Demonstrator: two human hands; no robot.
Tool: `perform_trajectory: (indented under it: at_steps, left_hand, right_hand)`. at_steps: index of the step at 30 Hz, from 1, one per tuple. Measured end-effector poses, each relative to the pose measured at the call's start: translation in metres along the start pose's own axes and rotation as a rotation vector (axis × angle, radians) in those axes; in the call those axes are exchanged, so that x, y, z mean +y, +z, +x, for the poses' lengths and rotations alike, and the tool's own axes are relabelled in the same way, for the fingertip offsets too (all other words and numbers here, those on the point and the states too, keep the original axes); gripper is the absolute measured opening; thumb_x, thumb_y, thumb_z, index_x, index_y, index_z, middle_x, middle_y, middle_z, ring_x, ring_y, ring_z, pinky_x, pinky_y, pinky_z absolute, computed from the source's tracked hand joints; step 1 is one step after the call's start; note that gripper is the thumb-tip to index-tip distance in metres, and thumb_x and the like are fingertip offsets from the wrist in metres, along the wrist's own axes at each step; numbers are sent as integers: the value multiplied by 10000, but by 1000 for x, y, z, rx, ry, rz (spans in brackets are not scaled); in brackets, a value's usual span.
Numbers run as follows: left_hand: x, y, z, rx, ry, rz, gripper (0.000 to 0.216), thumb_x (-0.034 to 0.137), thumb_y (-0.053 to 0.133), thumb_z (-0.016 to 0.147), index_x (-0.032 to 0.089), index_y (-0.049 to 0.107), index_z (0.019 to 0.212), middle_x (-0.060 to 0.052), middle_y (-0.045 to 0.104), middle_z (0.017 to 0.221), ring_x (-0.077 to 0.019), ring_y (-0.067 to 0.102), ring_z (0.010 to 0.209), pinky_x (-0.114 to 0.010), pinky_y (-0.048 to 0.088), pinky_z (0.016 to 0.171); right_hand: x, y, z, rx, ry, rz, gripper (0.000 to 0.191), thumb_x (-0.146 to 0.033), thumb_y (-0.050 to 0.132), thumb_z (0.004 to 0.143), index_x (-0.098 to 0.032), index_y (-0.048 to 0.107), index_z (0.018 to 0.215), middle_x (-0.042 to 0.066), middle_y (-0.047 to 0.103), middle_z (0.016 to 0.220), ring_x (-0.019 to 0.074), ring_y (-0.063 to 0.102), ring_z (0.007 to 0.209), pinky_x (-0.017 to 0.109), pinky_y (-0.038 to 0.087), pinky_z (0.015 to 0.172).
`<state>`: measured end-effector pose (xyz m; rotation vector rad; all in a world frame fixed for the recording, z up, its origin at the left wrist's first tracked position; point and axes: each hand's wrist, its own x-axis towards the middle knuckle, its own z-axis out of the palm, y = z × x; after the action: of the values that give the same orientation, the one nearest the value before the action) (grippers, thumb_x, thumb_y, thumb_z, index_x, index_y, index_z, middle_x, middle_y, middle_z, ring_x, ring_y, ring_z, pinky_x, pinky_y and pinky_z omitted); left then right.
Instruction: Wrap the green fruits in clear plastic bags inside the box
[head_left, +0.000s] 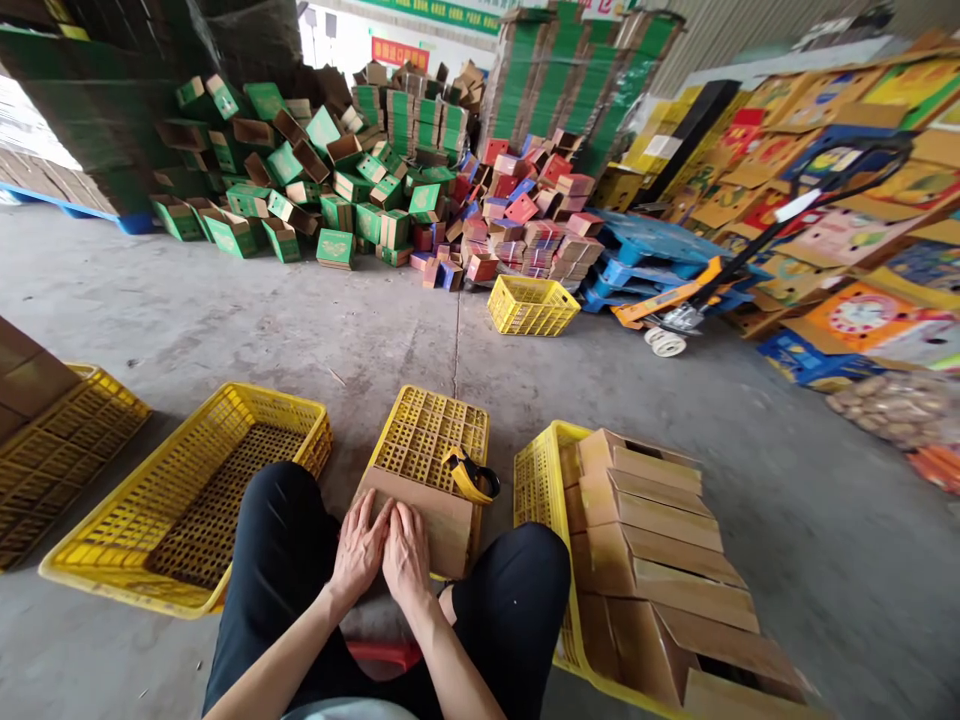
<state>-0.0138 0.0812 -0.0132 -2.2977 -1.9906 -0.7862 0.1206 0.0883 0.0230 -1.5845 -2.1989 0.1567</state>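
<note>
Five crates [431, 430] — two hands [362, 548] — one pallet jack [669, 297]

Sits with left knee [281, 505] and right knee [525, 565] spread, extends bare forearms [281, 645] forward between them, and holds left hand [360, 545] and right hand [406, 550] palms down, side by side, inner edges meeting.

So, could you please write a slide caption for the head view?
Left hand and right hand rest on cardboard atop an upturned yellow crate.
</note>
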Motion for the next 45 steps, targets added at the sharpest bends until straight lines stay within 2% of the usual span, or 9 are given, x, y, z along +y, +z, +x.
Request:
perform_trajectory:
  at_steps: [4, 8, 16, 19, 24, 28, 34, 40, 45]
  left_hand:
    - [-22, -1, 7, -26, 58, -66, 496, 237, 441, 1088, 209, 630, 1546, -160, 634, 1564, -315, 592, 1423, -492, 518, 1180]
    - [-37, 4, 6, 26, 70, -117, 520, 225, 412, 1092, 185, 572, 1585, -172, 579, 1618, -336, 494, 1535, -537, 488, 1227]
    - [-32, 10, 6, 14, -1, -145, 563, 254, 378, 1115, 201, 441, 1672, -182, 529, 1667, -319, 480, 1560, -529, 505, 1215]
    - [-28, 9, 6, 23, -21, -82, 564, 287, 410, 1113, 190, 447, 1668, -181, 525, 1675, -331, 465, 1575, -525, 490, 1223]
    - [-17, 7, 3, 53, -75, -15, 573, 335, 426, 1120, 181, 443, 1672, -178, 499, 1703, -355, 432, 1600, -555, 465, 1232]
    - [-4, 7, -1, 34, -26, -7, 576, 320, 449, 1113, 162, 459, 1666, -177, 513, 1695, -381, 346, 1648, -598, 419, 1263]
    - [4, 0, -19, -5, 120, -8, 536, 331, 457, 1124, 216, 510, 1644, -154, 502, 1707, -340, 462, 1593, -555, 441, 1262]
    - [-1, -6, -17, -2, 63, -33, 559, 394, 479, 1117, 236, 507, 1653, -165, 515, 1695, -356, 464, 1592, -576, 447, 1254]
    - [-21, -13, -22, -9, -43, 17, 533, 404, 400, 1139, 238, 542, 1626, -173, 533, 1679, -354, 522, 1550, -600, 461, 1228]
  right_hand:
    - [-10, 2, 14, -40, -81, 45, 560, -100, 426, 1044, -137, 564, 1585, 155, 668, 1523, 318, 584, 1371, 528, 454, 1238]
    - [-15, 8, 19, -45, -104, 22, 588, -101, 432, 1043, -145, 524, 1622, 159, 651, 1547, 316, 576, 1369, 537, 445, 1235]
    - [-20, -2, 40, -122, -11, 10, 471, -157, 458, 1084, -210, 641, 1515, 141, 735, 1384, 307, 669, 1188, 509, 543, 1091]
    - [-6, -9, 25, -100, -55, 24, 452, -203, 464, 1103, -214, 646, 1516, 139, 696, 1475, 297, 654, 1286, 483, 522, 1147]
    - [17, -15, -26, -104, 15, -87, 508, -272, 453, 1129, -292, 532, 1630, 92, 564, 1670, 340, 549, 1494, 593, 436, 1231]
    - [21, -18, -39, -171, 25, -112, 568, -270, 482, 1108, -311, 463, 1675, 71, 457, 1744, 361, 455, 1586, 654, 391, 1259]
    - [26, -31, -46, -127, -76, -50, 569, -171, 500, 1048, -295, 585, 1596, 77, 564, 1671, 344, 496, 1560, 630, 413, 1264]
    - [33, -40, -56, -45, -112, -56, 553, -146, 460, 1055, -302, 623, 1560, 72, 647, 1587, 297, 577, 1480, 550, 466, 1234]
    - [55, -44, -75, 23, 13, -162, 478, -278, 390, 1142, -273, 630, 1556, 118, 676, 1550, 321, 642, 1402, 563, 441, 1228]
